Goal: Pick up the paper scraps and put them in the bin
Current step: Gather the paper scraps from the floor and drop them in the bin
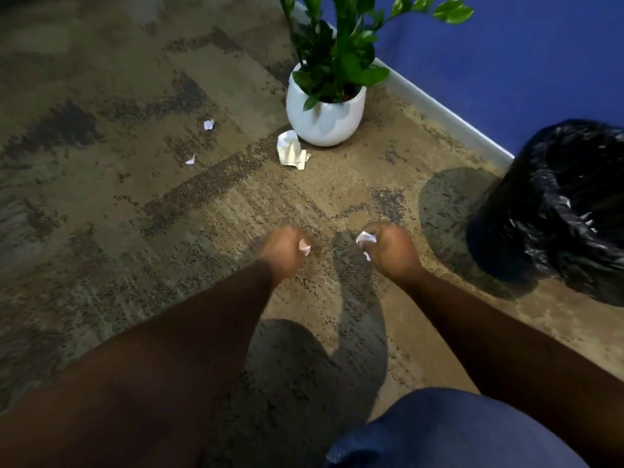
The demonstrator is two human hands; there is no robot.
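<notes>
Both hands are in the middle of the frame, arms stretched forward and down over the carpet. The left hand point(283, 248) has its fingers curled tight on a small paper scrap point(305, 246), and the right hand point(391, 246) is closed on another scrap point(365, 238), probably to carry several together. The bin point(553, 211), lined in black, stands at the right edge. Three scraps lie on the floor: a large one point(291, 149) beside the white plant pot point(326, 114), two small ones point(208, 124) point(190, 160) further left.

No text, label, brand, number or sign can be read anywhere. Nothing legible is seen on the paper scraps point(291, 150), the bin point(553, 211) or the plant pot point(324, 119).
</notes>
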